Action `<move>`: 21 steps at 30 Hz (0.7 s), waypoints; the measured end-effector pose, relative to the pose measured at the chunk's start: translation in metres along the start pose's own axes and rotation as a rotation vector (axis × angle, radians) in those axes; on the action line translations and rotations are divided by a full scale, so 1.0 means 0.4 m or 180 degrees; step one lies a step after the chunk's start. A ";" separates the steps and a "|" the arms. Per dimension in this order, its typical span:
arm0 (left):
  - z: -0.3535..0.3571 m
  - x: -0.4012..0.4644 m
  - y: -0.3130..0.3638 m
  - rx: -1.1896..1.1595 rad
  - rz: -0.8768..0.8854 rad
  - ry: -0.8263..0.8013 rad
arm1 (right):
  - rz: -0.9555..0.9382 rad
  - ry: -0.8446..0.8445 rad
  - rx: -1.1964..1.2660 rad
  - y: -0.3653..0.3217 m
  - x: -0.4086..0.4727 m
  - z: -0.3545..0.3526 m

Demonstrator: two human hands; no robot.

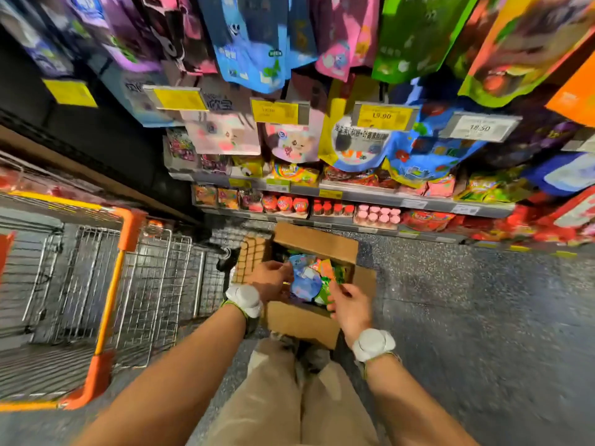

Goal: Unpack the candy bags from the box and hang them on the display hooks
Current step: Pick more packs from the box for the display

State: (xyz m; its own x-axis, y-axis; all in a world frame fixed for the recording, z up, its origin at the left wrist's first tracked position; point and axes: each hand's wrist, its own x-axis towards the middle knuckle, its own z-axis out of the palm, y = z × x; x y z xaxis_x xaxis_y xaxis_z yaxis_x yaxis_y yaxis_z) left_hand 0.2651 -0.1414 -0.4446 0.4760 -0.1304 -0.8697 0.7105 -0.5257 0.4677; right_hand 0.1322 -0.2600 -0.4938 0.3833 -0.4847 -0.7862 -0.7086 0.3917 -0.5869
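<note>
Blue foil is what's being gripped right now: the fingers of the left hand point(272, 278) are curled over the left edge of a blue candy bag point(306, 283) at the top of the pile. The right hand point(349, 304) is curled too, and seems to be pinching the green bags point(325, 289) just right of the blue one, though blur makes that hard to call for sure. Both hands are down inside the open cardboard box point(302, 320), which is sat on the floor between the feet and the shelving. So the bags lie directly under the fingertips, slightly ahead of the palms, with neither hand clearly nearer. The blue bag's long axis looks to run away from the body, roughly. The display hooks point(380, 107), with their yellow price tags, are well above and in front, so a lift straight up and forward is probably what's called for. An orange-trimmed wire cart point(119, 252) is parked off to the left.
</note>
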 end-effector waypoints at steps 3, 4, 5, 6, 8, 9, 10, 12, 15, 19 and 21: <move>0.004 0.059 -0.051 0.0040 -0.0192 -0.0083 | 0.0240 0.0074 -0.0014 0.055 0.047 0.012; 0.006 0.112 -0.099 0.0099 -0.0281 -0.0147 | 0.0300 0.0095 -0.0071 0.112 0.088 0.029; 0.003 0.118 -0.107 0.0144 -0.0301 -0.0142 | 0.0345 0.0116 -0.0173 0.114 0.090 0.027; 0.001 0.146 -0.135 0.0156 -0.0340 -0.0128 | 0.0429 0.0104 -0.0216 0.145 0.110 0.034; 0.001 0.191 -0.170 0.0182 -0.0385 -0.0071 | 0.0486 0.0006 -0.0335 0.194 0.151 0.043; -0.001 0.221 -0.190 0.0177 -0.0445 -0.0061 | 0.0524 -0.0075 -0.0449 0.226 0.180 0.046; -0.005 0.242 -0.202 0.0169 -0.0497 -0.0062 | 0.0571 -0.0140 -0.0597 0.257 0.207 0.045; -0.010 0.285 -0.232 0.0159 -0.0617 -0.0088 | 0.0549 -0.0150 -0.0837 0.320 0.262 0.039; -0.009 0.356 -0.283 0.0078 -0.0769 -0.0138 | 0.0458 -0.0050 -0.1137 0.342 0.314 0.031; 0.002 0.438 -0.359 0.0167 -0.0810 0.0003 | 0.0519 0.0007 -0.1540 0.376 0.387 0.028; 0.021 0.482 -0.397 0.0158 -0.0924 -0.0108 | 0.0462 0.0046 -0.1605 0.415 0.435 0.033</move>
State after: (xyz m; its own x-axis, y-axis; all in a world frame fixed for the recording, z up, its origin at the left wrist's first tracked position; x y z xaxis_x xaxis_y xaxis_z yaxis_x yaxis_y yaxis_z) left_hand 0.2397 -0.0899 -0.6878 0.2384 0.0037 -0.9712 0.7878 -0.5855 0.1912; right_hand 0.0889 -0.2689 -0.7306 0.2542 -0.4655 -0.8477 -0.9523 0.0324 -0.3033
